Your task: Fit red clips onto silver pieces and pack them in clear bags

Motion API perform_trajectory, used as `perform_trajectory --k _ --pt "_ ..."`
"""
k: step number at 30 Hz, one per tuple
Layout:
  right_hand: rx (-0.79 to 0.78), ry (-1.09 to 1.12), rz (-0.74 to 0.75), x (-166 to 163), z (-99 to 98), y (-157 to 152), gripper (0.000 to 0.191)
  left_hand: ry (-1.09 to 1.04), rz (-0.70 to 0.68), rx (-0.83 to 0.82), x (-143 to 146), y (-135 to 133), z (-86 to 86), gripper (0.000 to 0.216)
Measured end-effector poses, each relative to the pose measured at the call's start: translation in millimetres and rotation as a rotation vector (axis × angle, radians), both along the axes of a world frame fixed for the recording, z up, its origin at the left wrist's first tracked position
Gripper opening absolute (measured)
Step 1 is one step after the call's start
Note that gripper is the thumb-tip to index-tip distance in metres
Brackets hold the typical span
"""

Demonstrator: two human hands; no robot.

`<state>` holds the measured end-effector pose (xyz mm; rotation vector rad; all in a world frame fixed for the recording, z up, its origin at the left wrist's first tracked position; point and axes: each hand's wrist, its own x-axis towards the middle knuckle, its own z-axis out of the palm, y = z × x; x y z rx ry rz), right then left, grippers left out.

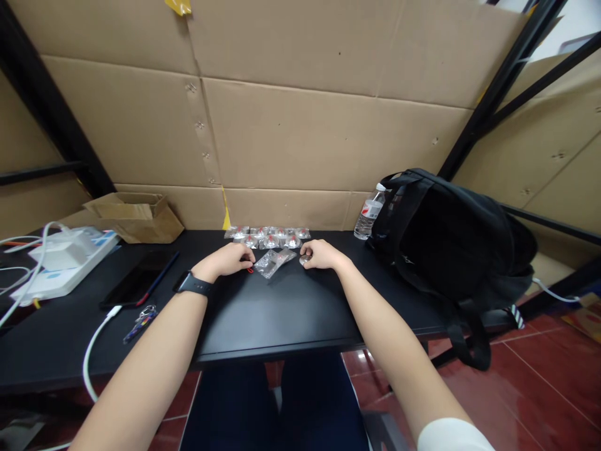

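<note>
My left hand (231, 259), with a dark watch on its wrist, is closed in a pinch at the table. A small red cord (250, 270) shows at its fingertips. Opposite it, my right hand (322, 255) pinches a small shiny round piece (305, 259), partly hidden by the fingers. Between the hands lie crinkled clear plastic bags (272, 263), apart from both. Just behind them, several small clear packets (269, 241) with red bits inside are laid out in two rows. What the packets contain is too small to make out.
A black backpack (451, 232) and a water bottle (370, 213) stand at the right. Leftward are a phone (139, 279) on a white cable, a keychain (141, 324), a power strip (66, 269) and an open cardboard box (136, 217). Cardboard panels (291, 138) wall the back.
</note>
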<state>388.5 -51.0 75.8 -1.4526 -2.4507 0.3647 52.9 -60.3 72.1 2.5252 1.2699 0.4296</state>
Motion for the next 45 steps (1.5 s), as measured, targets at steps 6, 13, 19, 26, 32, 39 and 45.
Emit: perform_trajectory --k 6,13,19,26,32,39,45 --pt "0.041 0.070 -0.009 -1.6 0.7 -2.1 0.035 -0.002 0.126 -0.102 -6.0 4.0 -2.9 0.015" --pt "0.102 0.122 -0.027 -5.5 6.6 -6.9 0.032 0.042 0.165 -0.140 -3.9 0.5 -1.4 0.011" --pt "0.166 0.248 0.011 -9.1 8.4 -8.8 0.034 -0.072 0.060 0.010 5.6 -11.5 13.0 0.013" --pt "0.232 0.519 0.210 -27.6 9.6 -17.3 0.048 -0.328 -0.004 0.220 36.8 -27.2 27.1 0.018" --pt "0.197 0.694 0.223 -45.0 12.1 -30.1 0.049 -0.524 0.048 0.193 55.3 -29.1 17.8 0.025" --pt "0.145 0.799 0.223 -50.9 9.2 -32.8 0.048 -0.589 0.072 0.142 64.8 -29.5 13.6 0.026" --pt "0.160 0.840 0.255 -59.4 8.0 -37.4 0.046 -0.665 0.046 0.140 69.0 -24.5 8.0 0.024"
